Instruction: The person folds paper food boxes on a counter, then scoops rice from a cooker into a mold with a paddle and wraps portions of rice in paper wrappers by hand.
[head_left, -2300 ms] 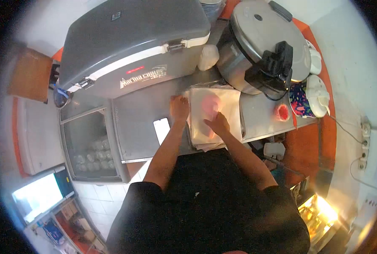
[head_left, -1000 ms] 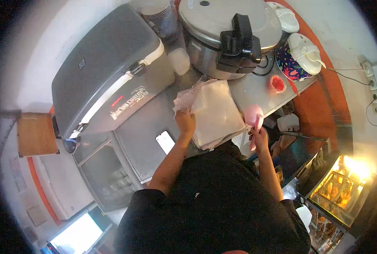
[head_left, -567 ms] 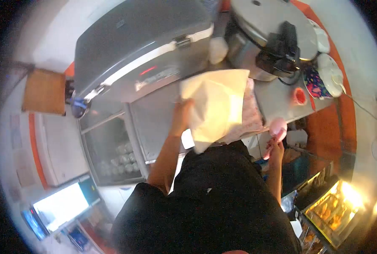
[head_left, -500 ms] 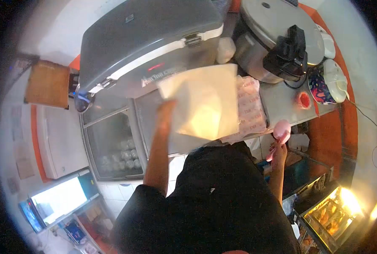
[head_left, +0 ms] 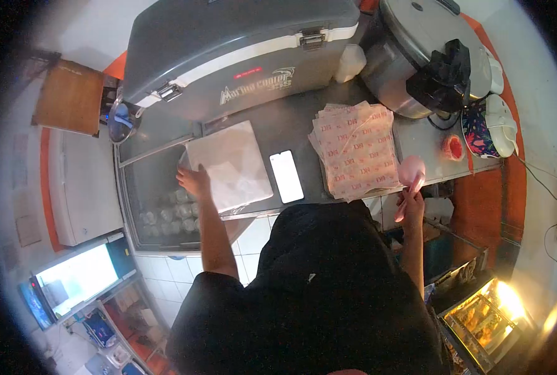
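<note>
My left hand (head_left: 194,182) lies at the left edge of a stack of white paper sheets (head_left: 231,165), fingers apart and touching the edge. The stack lies flat, partly over the glass lid of a chest freezer (head_left: 166,194). In my right hand (head_left: 411,205), low at the counter's front edge, is a pink serving spoon (head_left: 411,169) with its round bowl upward; the fingers are wrapped round its handle. A white-screened phone (head_left: 288,176) rests between the white stack and a fanned pile of red-printed wrapping paper (head_left: 358,150).
Behind the papers stand a grey cooler box (head_left: 253,62) and a big steel rice cooker (head_left: 385,75). At the right are a red-topped container (head_left: 453,147) and a flower-patterned pot (head_left: 478,128). A lit food display (head_left: 481,319) glows at lower right.
My left hand has moved left with the white sheets and set them down flat. The phone and the printed paper are now uncovered. My right hand has stayed nearly in place with the spoon.
</note>
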The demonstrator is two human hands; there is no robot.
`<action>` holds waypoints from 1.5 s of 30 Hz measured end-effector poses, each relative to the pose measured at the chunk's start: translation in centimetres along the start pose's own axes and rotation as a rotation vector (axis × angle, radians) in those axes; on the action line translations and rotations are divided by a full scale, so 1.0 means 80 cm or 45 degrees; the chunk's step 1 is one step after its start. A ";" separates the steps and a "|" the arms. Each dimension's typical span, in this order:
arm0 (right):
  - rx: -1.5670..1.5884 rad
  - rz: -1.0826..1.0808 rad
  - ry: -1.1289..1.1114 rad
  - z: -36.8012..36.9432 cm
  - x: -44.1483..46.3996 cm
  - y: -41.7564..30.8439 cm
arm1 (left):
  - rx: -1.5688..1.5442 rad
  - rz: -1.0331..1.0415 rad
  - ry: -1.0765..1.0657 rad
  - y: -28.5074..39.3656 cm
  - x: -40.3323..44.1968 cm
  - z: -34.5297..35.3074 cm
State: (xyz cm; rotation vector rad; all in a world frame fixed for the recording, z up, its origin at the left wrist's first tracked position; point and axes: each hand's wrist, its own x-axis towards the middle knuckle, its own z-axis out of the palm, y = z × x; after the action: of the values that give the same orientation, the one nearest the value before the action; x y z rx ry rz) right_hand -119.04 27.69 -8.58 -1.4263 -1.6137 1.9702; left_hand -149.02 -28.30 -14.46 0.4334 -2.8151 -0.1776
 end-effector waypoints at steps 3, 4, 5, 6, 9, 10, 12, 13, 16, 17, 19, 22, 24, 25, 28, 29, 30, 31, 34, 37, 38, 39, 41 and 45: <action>0.021 -0.047 -0.054 0.014 -0.011 -0.004 | -0.046 -0.027 0.169 0.089 -0.061 -0.019; 0.030 -0.014 -0.018 0.021 -0.021 -0.010 | -0.237 -0.002 -0.126 0.113 -0.084 -0.019; 0.039 0.019 0.018 0.025 -0.027 -0.011 | -0.425 0.024 -0.423 0.136 -0.108 -0.019; 0.037 0.018 0.026 0.025 -0.030 -0.010 | -0.315 0.182 -0.370 0.155 -0.142 -0.006; 0.010 0.068 0.035 0.018 -0.033 0.002 | -0.225 0.334 -0.660 0.219 -0.184 -0.040; -0.030 0.030 0.025 0.013 -0.033 0.009 | -0.211 0.361 -0.667 0.224 -0.195 -0.022; -0.061 0.108 0.061 0.006 -0.045 0.005 | -0.128 0.385 -0.642 0.232 -0.205 -0.001; -0.178 0.089 0.055 0.001 -0.041 0.007 | -0.044 0.383 -0.598 0.242 -0.208 0.000; -0.169 -0.095 0.096 -0.033 -0.008 0.041 | -0.180 0.263 -0.803 0.263 -0.197 -0.022; -0.279 -0.029 0.053 -0.039 0.002 0.036 | -0.210 0.259 -0.832 0.259 -0.198 -0.009; -0.380 0.026 0.029 -0.059 0.036 0.033 | -0.151 0.373 -0.729 0.236 -0.209 0.038; -0.395 0.096 0.002 -0.068 0.077 0.003 | -0.158 0.185 -0.856 0.259 -0.201 -0.004; -0.388 0.005 -0.050 -0.088 0.134 0.010 | -0.068 0.208 -0.796 0.261 -0.207 -0.005; -0.459 -0.113 -0.148 -0.096 0.165 0.017 | 0.003 0.141 -0.697 0.259 -0.216 0.015; -0.879 -0.368 -0.329 -0.109 0.225 0.004 | 0.026 0.140 -0.516 0.326 -0.234 -0.045; -1.239 -0.506 -0.414 -0.113 0.245 -0.006 | -0.047 0.156 -0.434 0.345 -0.236 -0.047; -1.220 -0.517 -0.398 -0.122 0.266 -0.021 | -0.192 0.182 -0.369 0.388 -0.247 -0.075; -1.226 -0.820 -0.068 -0.132 0.283 -0.037 | -0.232 0.178 -0.316 0.432 -0.261 -0.095; -1.393 -1.055 0.522 -0.156 0.300 -0.104 | -0.511 0.654 -0.346 0.519 -0.291 -0.094; -1.462 -0.909 0.569 -0.173 0.340 -0.115 | -0.782 0.638 -1.009 0.608 -0.349 -0.082; -1.358 -0.787 0.349 -0.178 0.352 -0.113 | -0.885 0.611 -1.272 0.636 -0.368 -0.072; -1.267 -0.833 0.288 -0.178 0.346 -0.117 | -0.946 0.578 -1.460 0.656 -0.378 -0.065; -1.166 -0.842 -0.041 -0.163 0.318 -0.143 | -1.335 0.044 -2.087 0.681 -0.395 -0.047; -0.755 -0.820 -0.582 -0.167 0.193 -0.231 | -2.225 -0.698 -2.842 0.693 -0.420 -0.056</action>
State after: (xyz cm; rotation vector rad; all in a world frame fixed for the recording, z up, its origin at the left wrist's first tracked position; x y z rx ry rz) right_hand -123.61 53.47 -0.12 -0.4344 -2.5916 1.5456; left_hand -132.26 34.35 -9.96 -0.1578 0.3827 1.6713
